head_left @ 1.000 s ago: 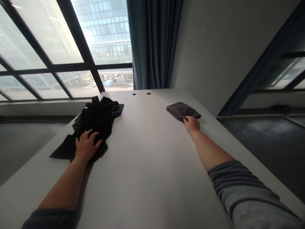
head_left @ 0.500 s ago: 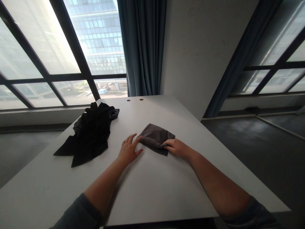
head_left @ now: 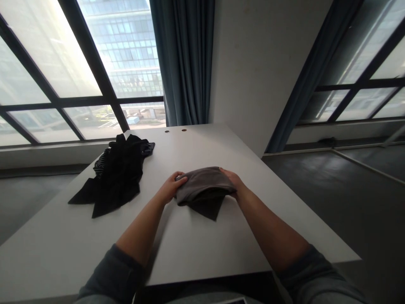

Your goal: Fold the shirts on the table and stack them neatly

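A folded grey-brown cloth (head_left: pixel 204 181), probably a garment though its exact kind does not show, is held between my two hands over the white table. My left hand (head_left: pixel 172 185) grips its left end, thumb on top and the other fingers partly hidden behind it. At the opposite end, my right hand (head_left: pixel 232 181) is closed on the edge, most of its fingers covered by the fabric. The cloth's near side sags into an open fold, and a darker pointed corner hangs below, close to the tabletop.
A heap of black clothes (head_left: pixel 118 173), with a striped piece at its side, lies on the left of the white table (head_left: pixel 190 249). Two round holes sit near the table's far edge. Beyond stand a blue curtain (head_left: pixel 186 63), a pillar and windows.
My left hand has gone from spread fingers beside the cloth to gripping its left end. My right hand has shifted to the far right edge. The cloth is lifted and its near side bulges open.
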`<state>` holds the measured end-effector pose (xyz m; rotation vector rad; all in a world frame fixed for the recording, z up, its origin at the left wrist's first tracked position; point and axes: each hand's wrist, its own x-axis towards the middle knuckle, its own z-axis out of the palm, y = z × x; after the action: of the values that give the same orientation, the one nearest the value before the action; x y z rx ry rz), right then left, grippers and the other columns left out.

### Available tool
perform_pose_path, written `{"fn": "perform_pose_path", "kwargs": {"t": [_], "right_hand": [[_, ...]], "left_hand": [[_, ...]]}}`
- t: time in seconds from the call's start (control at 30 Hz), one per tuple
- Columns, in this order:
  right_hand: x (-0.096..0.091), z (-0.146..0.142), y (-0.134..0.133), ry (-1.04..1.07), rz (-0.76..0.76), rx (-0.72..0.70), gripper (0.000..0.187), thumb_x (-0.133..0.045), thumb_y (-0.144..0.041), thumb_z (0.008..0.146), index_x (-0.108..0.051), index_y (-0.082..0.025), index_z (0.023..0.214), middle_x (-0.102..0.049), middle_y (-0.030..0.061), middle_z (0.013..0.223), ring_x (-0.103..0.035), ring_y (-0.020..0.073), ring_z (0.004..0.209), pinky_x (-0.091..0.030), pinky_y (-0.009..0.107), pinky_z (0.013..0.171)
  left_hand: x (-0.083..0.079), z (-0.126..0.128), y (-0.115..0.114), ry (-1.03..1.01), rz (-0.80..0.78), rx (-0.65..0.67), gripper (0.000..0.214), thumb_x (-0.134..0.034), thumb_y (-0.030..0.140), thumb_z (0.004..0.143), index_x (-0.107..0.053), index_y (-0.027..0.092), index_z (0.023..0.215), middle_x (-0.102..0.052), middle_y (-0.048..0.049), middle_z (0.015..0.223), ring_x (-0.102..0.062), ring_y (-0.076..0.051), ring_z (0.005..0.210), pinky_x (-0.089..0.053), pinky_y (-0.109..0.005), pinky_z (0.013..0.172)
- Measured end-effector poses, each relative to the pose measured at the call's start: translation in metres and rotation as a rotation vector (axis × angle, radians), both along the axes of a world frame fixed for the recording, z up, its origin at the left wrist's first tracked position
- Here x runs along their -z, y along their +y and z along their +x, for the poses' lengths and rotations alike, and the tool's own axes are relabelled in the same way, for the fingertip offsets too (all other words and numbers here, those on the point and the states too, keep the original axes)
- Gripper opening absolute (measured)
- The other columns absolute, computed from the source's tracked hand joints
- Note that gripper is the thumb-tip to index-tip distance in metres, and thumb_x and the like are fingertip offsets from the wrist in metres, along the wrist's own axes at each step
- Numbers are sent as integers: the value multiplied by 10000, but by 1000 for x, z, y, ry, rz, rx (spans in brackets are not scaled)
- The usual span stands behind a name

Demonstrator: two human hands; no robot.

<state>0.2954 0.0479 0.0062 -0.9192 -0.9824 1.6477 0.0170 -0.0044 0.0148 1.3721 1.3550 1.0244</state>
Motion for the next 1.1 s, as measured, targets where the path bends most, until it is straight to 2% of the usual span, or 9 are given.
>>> {"fn": "perform_pose_path", "kwargs": {"t": [0.17,0.3,0.37,0.47,0.63,0.7,0.8,0.93,1.1], "right_hand": [[30,6,10,-172,-84,145,314,-643,-199,834,-676,-182,1146,-784,121,1058,-753,255,974,-609,427,958],[30,23,7,-467,382,42,580,-678,-310,873,-548,-295,1438,-607,103,1466,-632,251,1294,-533,432,1087],[28,29,4,-652,607,-106,544,-698,-351,885,-603,-304,1418,-467,87,1604,-491,258,1451,-428,423,1192],[26,32,0,-757,778,-265,469,-694,-345,897,-671,-279,1361,-478,90,1597,-447,267,1483,-331,434,1252],[6,28,-10,-737,665,-317,334,-619,-309,909,-737,-195,1201,-746,93,1204,-685,275,1144,-527,439,1043],[-13,25,-21,-713,612,-411,329,-624,-327,909,-750,-193,1182,-762,84,1163,-704,272,1081,-565,412,965],[-46,15,-37,-637,664,-554,385,-702,-368,894,-742,-226,1250,-731,74,1281,-671,285,1181,-549,417,1017],[-81,-6,-46,-546,604,-381,296,-745,-441,886,-792,-242,1100,-773,53,1177,-690,299,1146,-549,460,1043],[-144,-11,-42,-100,463,-149,420,-780,-594,839,-770,-205,996,-794,65,988,-751,276,944,-640,431,876]], "left_hand": [[37,-13,12,279,-5,-221,508,-619,516,936,-578,205,1335,-739,-113,1083,-719,-205,810,-587,-326,703],[29,-29,-2,510,357,263,693,-735,606,839,-606,280,1437,-472,-142,1605,-462,-359,1470,-481,-477,1135],[23,-33,-7,677,415,464,946,-878,616,683,-552,317,1518,-295,-123,1716,-267,-415,1573,-357,-534,1235],[22,-30,-10,717,398,487,997,-873,581,712,-473,309,1584,-244,-124,1735,-294,-396,1568,-342,-508,1251],[14,-21,-8,448,339,173,464,-565,532,955,-753,195,1212,-724,-116,1291,-670,-320,1214,-513,-434,1085],[0,-18,-10,329,242,-33,467,-513,555,964,-774,173,1023,-783,-90,1003,-722,-308,1021,-562,-432,961],[-32,-11,-19,40,141,-180,483,-581,615,913,-759,177,1011,-790,-74,983,-728,-291,985,-575,-399,900],[-87,1,-32,-248,-7,-110,517,-723,628,816,-761,180,1071,-797,-88,997,-743,-289,952,-604,-379,820],[-164,-1,-43,-136,14,52,432,-824,512,719,-767,157,958,-766,-83,830,-740,-278,788,-627,-386,704]]}}
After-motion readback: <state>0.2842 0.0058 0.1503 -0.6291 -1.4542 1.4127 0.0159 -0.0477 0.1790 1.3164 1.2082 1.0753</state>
